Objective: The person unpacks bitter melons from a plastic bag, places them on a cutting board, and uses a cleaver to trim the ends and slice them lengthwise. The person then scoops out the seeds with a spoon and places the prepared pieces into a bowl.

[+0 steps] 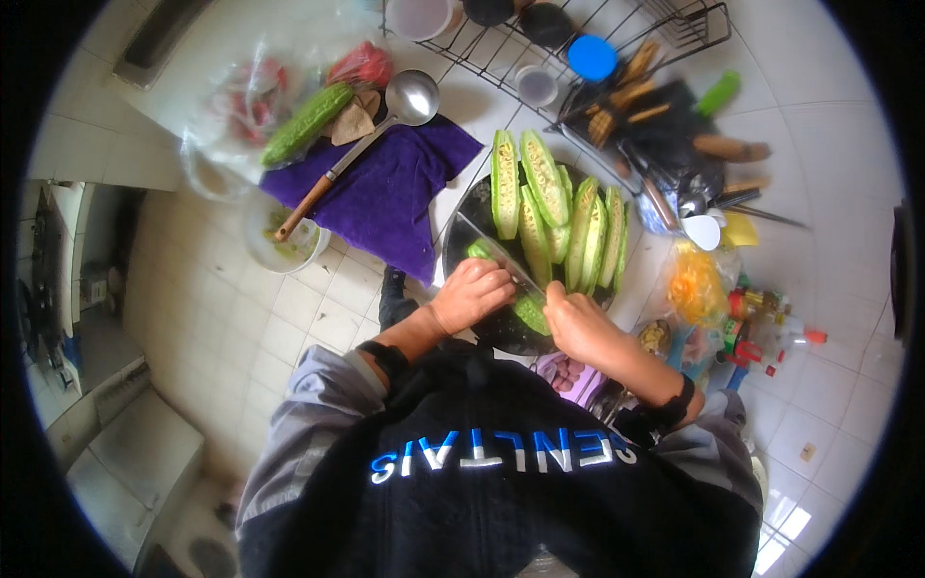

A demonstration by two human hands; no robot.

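Note:
On a round dark cutting board (473, 206), my right hand (578, 321) is closed around the handle of a kitchen knife (498, 253), its blade slanting up to the left. The blade lies across a green bitter melon piece (531, 313), whose near part shows below the blade. My left hand (477, 295) presses on the melon beside the blade, fingers curled; its fingertips are partly hidden. Several split bitter melon pieces (543, 180) lie beyond the hands on the board, pale seeded insides showing.
A purple cloth (390, 188) bears a wooden-handled ladle (347, 155). Near it lie a whole bitter melon (307, 124) and plastic bags (249, 108). A white bin (318, 249) stands at left below. A wire rack (491, 61), utensils (650, 191) and bottles (755, 336) stand around the board.

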